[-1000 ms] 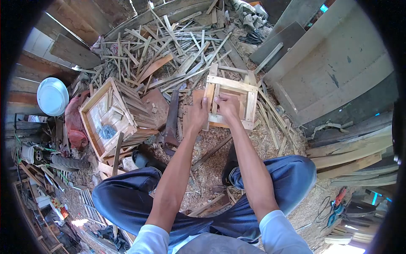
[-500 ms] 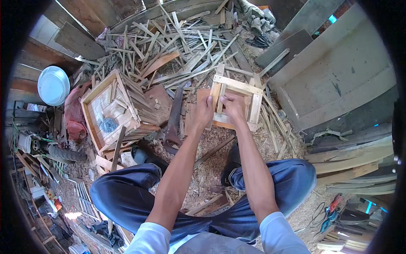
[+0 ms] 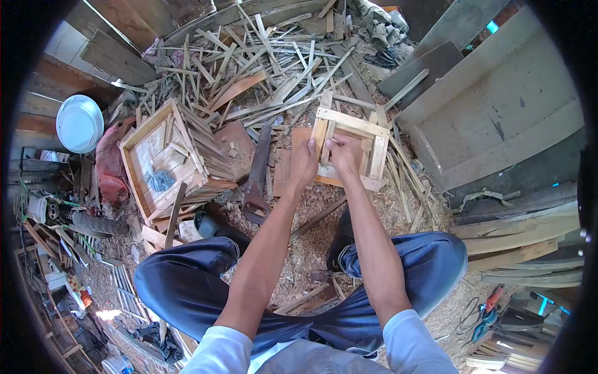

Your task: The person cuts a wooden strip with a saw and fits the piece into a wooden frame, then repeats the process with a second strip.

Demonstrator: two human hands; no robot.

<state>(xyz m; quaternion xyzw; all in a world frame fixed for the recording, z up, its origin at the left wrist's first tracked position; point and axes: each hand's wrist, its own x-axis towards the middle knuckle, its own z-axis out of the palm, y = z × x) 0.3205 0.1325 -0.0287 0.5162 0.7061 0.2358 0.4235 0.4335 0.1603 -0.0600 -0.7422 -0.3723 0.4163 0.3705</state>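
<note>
A cluttered wood workshop, seen from above. The floor [image 3: 311, 240] is covered in sawdust and shavings. A person sits cross-legged on it, both arms reaching forward.

One small square frame [image 3: 377, 156] of pale slats lies on the floor just beyond the knees. The left hand [image 3: 303, 163] is curled closed over the frame's left rail. The right hand [image 3: 344, 153] is closed beside it, fingers pinched on one thin slat [image 3: 325, 138] lying across the frame. The fingertips themselves are hidden.

The frame looks light and stiff, but its thin rails could probably split or loosen at the joints. The rough wood is likely splintery rather than slippery. The corners, where rails overlap, seem the firmest place to hold it.

To the left sit one larger slatted crate [image 3: 156, 159], one handsaw [image 3: 256, 177] between crate and frame, and one white bowl [image 3: 79, 123] farther left. Behind lies a heap of loose sticks [image 3: 268, 59], too many to count. One big grey board [image 3: 498, 106] leans at the right.
</note>
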